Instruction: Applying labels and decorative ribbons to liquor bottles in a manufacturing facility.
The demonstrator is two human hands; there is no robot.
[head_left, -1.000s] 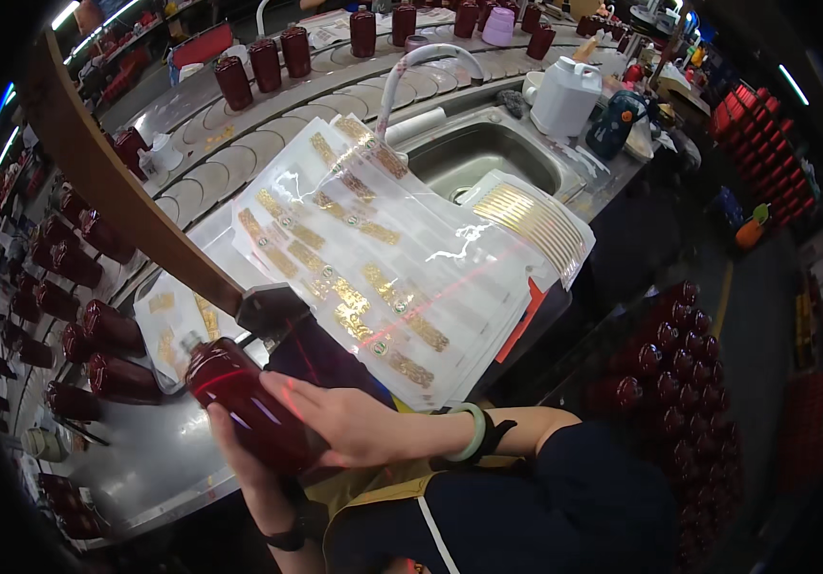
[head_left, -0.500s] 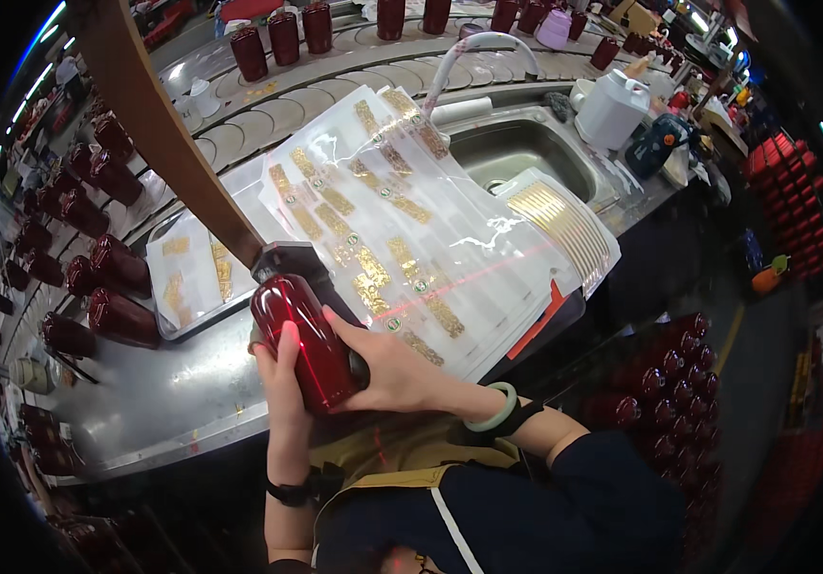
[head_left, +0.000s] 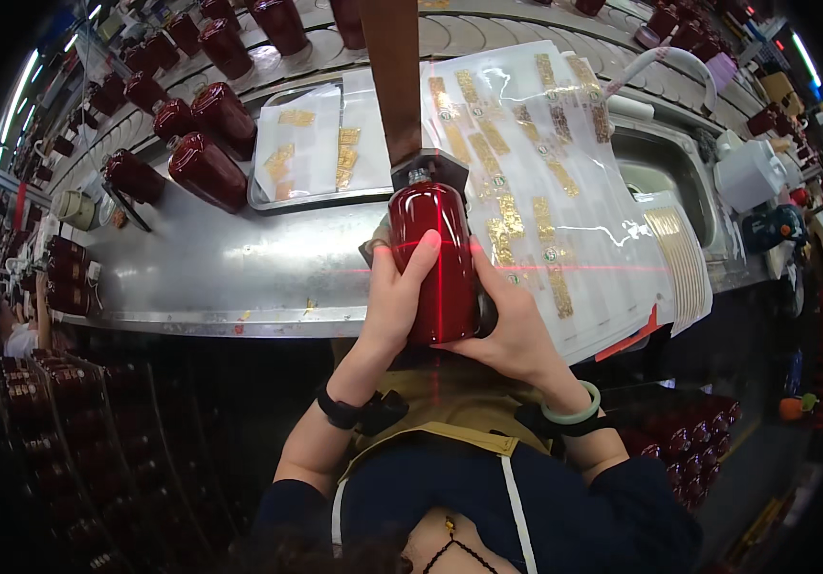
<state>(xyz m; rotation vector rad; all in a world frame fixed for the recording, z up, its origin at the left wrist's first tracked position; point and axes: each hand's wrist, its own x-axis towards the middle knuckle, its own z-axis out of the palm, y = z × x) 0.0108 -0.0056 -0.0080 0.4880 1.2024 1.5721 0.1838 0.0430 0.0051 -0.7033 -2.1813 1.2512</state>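
Note:
A glossy dark red bottle (head_left: 442, 304) lies with its clear neck pointing away from me, against a dark holder (head_left: 454, 174) at the foot of a brown post. My left hand (head_left: 394, 304) grips its left side, the thumb resting on top. From the right, my right hand (head_left: 515, 330) wraps its side and base. Red light lines cross on the bottle. Just right of it lie clear sheets of gold decals (head_left: 540, 215); left of the post, a metal tray (head_left: 320, 201) holds paper with more gold pieces.
The brown post (head_left: 392, 77) rises in front of me. Several red bottles (head_left: 208, 172) stand at the left, and a conveyor (head_left: 488, 31) runs behind. A sink (head_left: 655, 163), curved tap (head_left: 662, 59) and white jug (head_left: 749, 175) are at the right. Stacked bottles (head_left: 684, 440) sit below the bench.
My view has swung left, so the bench things appear further right. Both hands still hold the bottle against the holder, with my left thumb still on top.

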